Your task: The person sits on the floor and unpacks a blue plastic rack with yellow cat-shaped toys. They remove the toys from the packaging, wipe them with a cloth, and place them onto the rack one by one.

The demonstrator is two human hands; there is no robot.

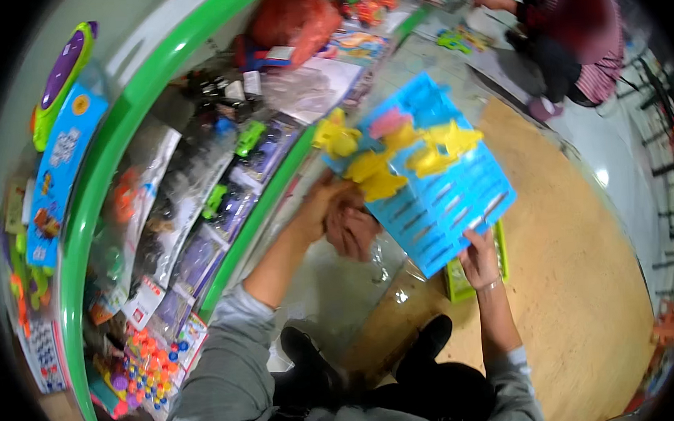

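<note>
So the main thing here is a blue tray [460, 211], tilted and sitting at about 2 o'clock from the centre of the view, with rows of slots across its lower part. Yellow pieces [378, 181] are bunched over its upper half, plus one pink piece [389, 122] toward its 11 o'clock side. Can't tell if they're loose or fixed on.

The right hand [481, 262] has hold of the tray by its 5 o'clock edge, fingers closed on the rim. The left hand [347, 221] is at the tray's 8 o'clock side with its fingers curled in; it's blurry, so I can't tell if it's actually gripping anything. A lime bin [455, 280] is partly tucked under the tray, right by the right hand.

Around that: a green-edged shelf [106, 159] curves from 8 to 12 o'clock, packed with bagged toys. Two green cars [250, 139] are at 10, a red bag [294, 20] near 12, colourful beads [150, 368] at 8. Someone in a checked top [600, 59] is over at 2.
</note>
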